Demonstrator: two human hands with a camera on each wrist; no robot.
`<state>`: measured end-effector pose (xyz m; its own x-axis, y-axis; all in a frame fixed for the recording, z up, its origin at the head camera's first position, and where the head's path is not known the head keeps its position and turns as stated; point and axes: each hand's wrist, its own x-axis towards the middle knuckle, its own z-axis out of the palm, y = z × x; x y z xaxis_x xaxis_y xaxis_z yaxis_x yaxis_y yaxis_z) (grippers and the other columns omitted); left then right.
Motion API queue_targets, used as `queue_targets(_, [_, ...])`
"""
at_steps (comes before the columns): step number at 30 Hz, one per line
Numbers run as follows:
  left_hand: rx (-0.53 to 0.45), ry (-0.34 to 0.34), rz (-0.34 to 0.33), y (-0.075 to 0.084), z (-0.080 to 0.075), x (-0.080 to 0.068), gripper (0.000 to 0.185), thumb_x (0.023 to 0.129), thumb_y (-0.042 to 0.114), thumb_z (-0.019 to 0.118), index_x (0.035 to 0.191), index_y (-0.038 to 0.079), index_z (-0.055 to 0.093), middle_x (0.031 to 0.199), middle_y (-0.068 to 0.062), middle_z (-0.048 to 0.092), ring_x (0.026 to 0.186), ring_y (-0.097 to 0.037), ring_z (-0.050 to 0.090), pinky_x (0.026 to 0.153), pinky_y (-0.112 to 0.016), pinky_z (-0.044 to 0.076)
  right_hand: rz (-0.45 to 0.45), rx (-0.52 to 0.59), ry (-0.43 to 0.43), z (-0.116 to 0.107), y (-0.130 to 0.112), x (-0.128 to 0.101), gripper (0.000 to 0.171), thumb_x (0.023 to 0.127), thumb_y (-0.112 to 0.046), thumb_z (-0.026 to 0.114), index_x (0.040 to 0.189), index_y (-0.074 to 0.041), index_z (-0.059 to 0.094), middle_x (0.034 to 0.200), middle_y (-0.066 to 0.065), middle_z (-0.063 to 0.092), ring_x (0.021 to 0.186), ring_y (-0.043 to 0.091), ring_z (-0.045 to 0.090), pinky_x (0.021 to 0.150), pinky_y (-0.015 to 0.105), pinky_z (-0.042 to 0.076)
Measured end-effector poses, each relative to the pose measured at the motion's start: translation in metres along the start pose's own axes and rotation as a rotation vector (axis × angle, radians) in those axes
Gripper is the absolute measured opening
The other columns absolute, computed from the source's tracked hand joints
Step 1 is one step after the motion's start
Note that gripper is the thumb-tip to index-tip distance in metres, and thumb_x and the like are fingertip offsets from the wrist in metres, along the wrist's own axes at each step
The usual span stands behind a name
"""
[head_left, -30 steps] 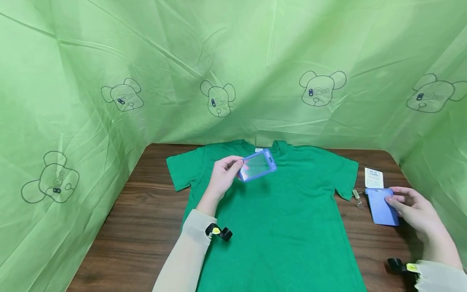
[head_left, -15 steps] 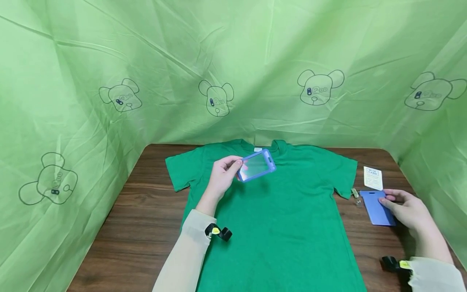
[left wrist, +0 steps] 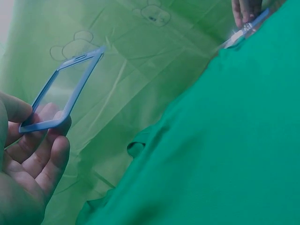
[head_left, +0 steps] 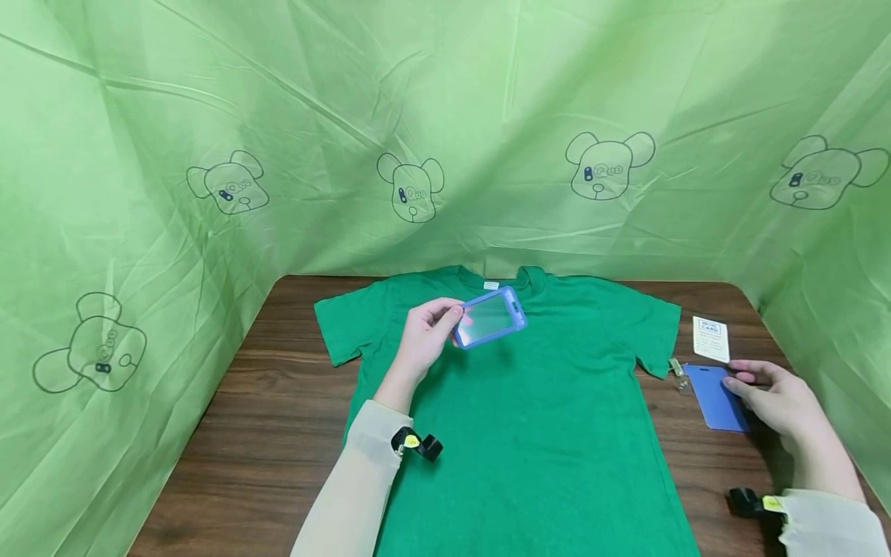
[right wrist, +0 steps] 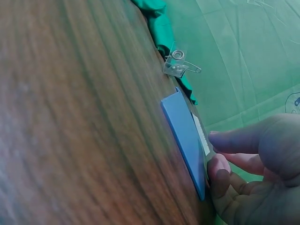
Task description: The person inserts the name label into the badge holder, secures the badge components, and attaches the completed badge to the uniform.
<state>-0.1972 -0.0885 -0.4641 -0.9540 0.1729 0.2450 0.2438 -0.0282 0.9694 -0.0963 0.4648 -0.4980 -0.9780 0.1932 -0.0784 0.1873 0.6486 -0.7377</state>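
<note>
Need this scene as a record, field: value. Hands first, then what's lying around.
left hand: pinches blue-framed holder, raised over shirt
right hand: at blue panel's edge, no grip visible
blue panel: on wooden table
card: white, printed, beyond panel
pin clip: between shirt sleeve and panel
green T-shirt: spread out, collar away from person
backdrop: light green, outlined animal heads

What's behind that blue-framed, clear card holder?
From above, the green cloth T-shirt and part of the left hand show through the card holder; whatever its rim covers is hidden.
</note>
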Motion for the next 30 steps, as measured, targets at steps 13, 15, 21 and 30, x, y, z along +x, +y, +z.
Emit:
queue_targets(13, [0.016, -0.006, 0.001, 0.001, 0.001, -0.001, 0.025, 0.112, 0.012, 0.063, 0.118, -0.009, 0.076, 0.100, -0.024, 0.077, 0.071, -0.016, 0.064, 0.062, -0.032, 0.058, -0.142, -0.021, 0.131, -0.003, -0.001, 0.008, 0.030, 0.103, -0.018, 0.078, 0.123, 0.001, 0.067, 0.088, -0.030, 0.062, 0.065, 0.002, 0.066, 0.054, 0.021, 0.052])
queue_targets(15, [0.020, -0.004, 0.005, 0.002, 0.001, -0.001, 0.025, 0.112, 0.011, 0.063, 0.119, -0.010, 0.075, 0.100, -0.022, 0.077, 0.071, -0.016, 0.064, 0.062, -0.032, 0.058, -0.165, -0.051, 0.127, -0.007, 0.000, 0.015, 0.033, 0.102, -0.020, 0.080, 0.125, 0.000, 0.067, 0.090, -0.033, 0.061, 0.070, -0.005, 0.065, 0.056, 0.018, 0.051])
queue_targets(21, [0.022, 0.010, 0.012, 0.001, 0.000, -0.001, 0.026, 0.111, 0.010, 0.064, 0.118, -0.013, 0.073, 0.097, -0.019, 0.078, 0.070, -0.016, 0.063, 0.062, -0.034, 0.058, -0.231, -0.165, 0.061, -0.015, 0.003, 0.043, 0.054, 0.100, -0.028, 0.083, 0.139, 0.003, 0.064, 0.111, 0.001, 0.076, 0.089, -0.024, 0.051, 0.073, 0.016, 0.040])
queue_targets(30, [-0.016, -0.023, 0.029, 0.001, 0.002, -0.001, 0.026, 0.112, 0.009, 0.062, 0.119, -0.014, 0.073, 0.103, -0.036, 0.074, 0.071, -0.014, 0.065, 0.062, -0.025, 0.056, -0.184, -0.219, -0.115, -0.024, 0.007, 0.068, 0.093, 0.100, -0.040, 0.082, 0.166, 0.006, 0.034, 0.154, 0.047, 0.041, 0.136, 0.064, 0.040, 0.100, 0.080, 0.034])
